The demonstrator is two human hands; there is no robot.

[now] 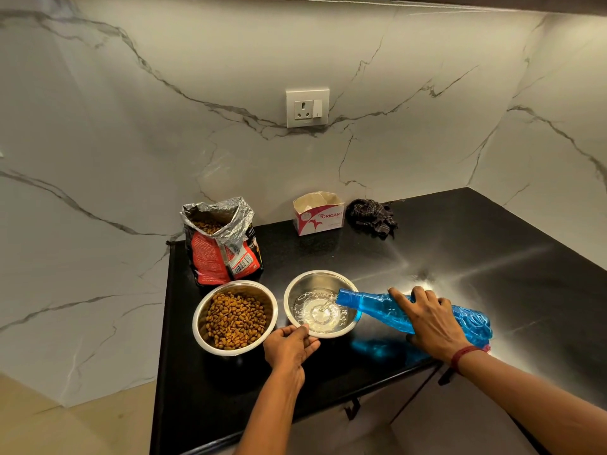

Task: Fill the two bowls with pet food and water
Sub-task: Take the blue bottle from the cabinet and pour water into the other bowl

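Kibble (235,320) fills bowl (197,327); right hand (430,320) grips pouring bottle (371,302); left hand (289,348) seemingly pinches water bowl (320,274).

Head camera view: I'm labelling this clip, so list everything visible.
food bowl: 1, steel, kibble inside, counter front left
water bowl: 1, steel, water inside, right of food bowl
bottle: 1, blue, tilted, mouth over water bowl
pet food bag: 1, red and black, open, behind food bowl
Origami box: 1, white and red, by the wall
cloth: 1, dark checked, right of Origami box
socket: 1, white, on marble wall
counter: 1, black, against the wall
left hand: 1, holds water bowl rim
right hand: 1, grips bottle
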